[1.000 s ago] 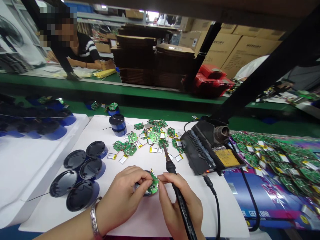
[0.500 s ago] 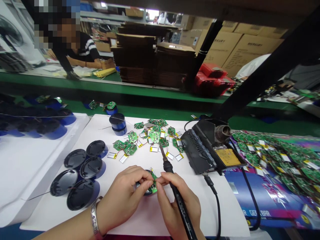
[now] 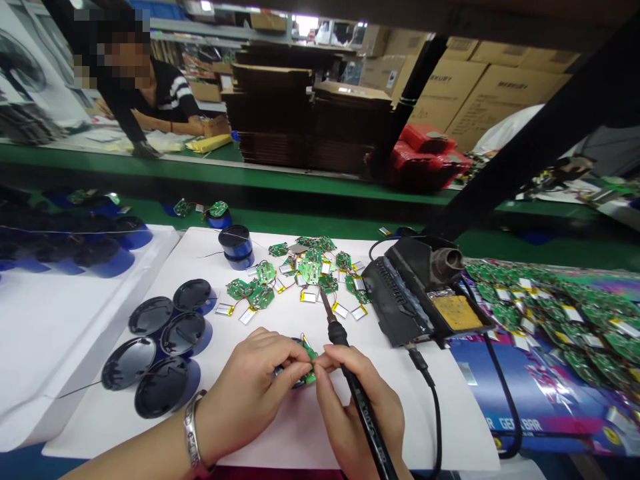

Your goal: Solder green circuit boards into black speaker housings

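A soldering iron (image 3: 364,417) rests in my right hand (image 3: 345,380), its tip pointing away toward the loose boards. The thumb and forefinger of that same hand pinch at the edge of a green circuit board (image 3: 309,348). My left hand (image 3: 257,377), wearing a silver bracelet (image 3: 191,430), is closed with thumb and fingers on this board, meeting the right fingertips. Beneath the board shows part of a dark round cup, mostly covered by my fingers. Whatever small part lies between the fingertips is hidden. Beyond my hands lies a pile of circuit boards (image 3: 311,268) with small wired battery cells (image 3: 309,295).
Several black-topped blue cups (image 3: 161,387) stand at left, with two stacked cups (image 3: 235,245) behind. A soldering station (image 3: 400,293) with a yellow sponge (image 3: 455,313) sits at right, its cable running forward. More boards (image 3: 565,320) cover the far right. A person (image 3: 165,100) works across the bench.
Both hands stay almost in place at the board, with the fingertips shifted very slightly right. The soldering iron remains in my right hand. The view has shifted a little.
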The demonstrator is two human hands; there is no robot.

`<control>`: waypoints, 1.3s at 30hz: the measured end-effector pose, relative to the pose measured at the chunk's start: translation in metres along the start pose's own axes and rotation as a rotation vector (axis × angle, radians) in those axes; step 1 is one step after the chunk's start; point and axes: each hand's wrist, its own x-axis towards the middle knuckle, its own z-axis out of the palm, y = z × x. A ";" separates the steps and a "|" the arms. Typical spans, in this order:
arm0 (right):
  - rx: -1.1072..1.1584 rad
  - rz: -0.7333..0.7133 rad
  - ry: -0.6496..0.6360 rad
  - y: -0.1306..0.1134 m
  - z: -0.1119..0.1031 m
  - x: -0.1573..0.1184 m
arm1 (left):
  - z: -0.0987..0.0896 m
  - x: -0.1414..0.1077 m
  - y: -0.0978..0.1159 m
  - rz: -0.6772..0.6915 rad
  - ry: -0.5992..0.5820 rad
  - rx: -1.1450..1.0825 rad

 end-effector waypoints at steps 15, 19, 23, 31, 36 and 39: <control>-0.012 -0.038 -0.007 0.002 -0.004 0.000 | -0.001 0.001 0.001 -0.025 -0.013 -0.004; -0.067 -0.168 -0.039 0.010 -0.008 -0.006 | -0.003 -0.001 0.002 0.003 -0.039 0.030; -0.005 -0.263 -0.132 0.019 -0.007 -0.015 | 0.001 -0.004 0.000 0.053 -0.057 0.046; -0.050 -0.204 -0.057 0.014 -0.007 -0.017 | 0.004 -0.006 -0.002 0.053 -0.055 0.085; -0.183 0.091 0.060 -0.004 -0.034 -0.018 | 0.000 -0.007 -0.002 0.040 -0.066 0.077; -0.191 0.149 0.113 -0.014 -0.054 -0.020 | 0.000 -0.008 -0.004 0.035 -0.058 0.094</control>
